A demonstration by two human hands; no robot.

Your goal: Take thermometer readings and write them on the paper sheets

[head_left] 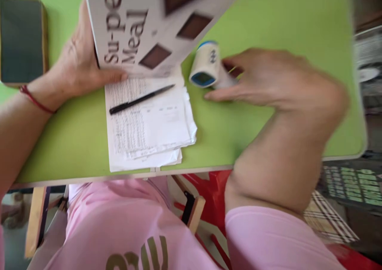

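My left hand (pixel 80 63) is closed on the lower left edge of a white printed package (pixel 134 35), its thumb across the front. "Su-per Meal" and dark brown diamond shapes are printed on it; its top runs out of view. My right hand (pixel 268 77), somewhat blurred, is closed around the grip of a white thermometer gun (pixel 205 61) with blue trim and a small dark screen. Under the package lies a stack of written papers (pixel 155 126), slightly crumpled at the right side. A black pen (pixel 141 99) rests slantwise on these sheets.
A dark phone in a case (pixel 22 41) lies at the left on the green table (pixel 283 19). The table's pale front edge runs close to my body. Below it are wooden chair parts (pixel 195 214) and a red stool (pixel 219 194). Dark clutter stands at the right.
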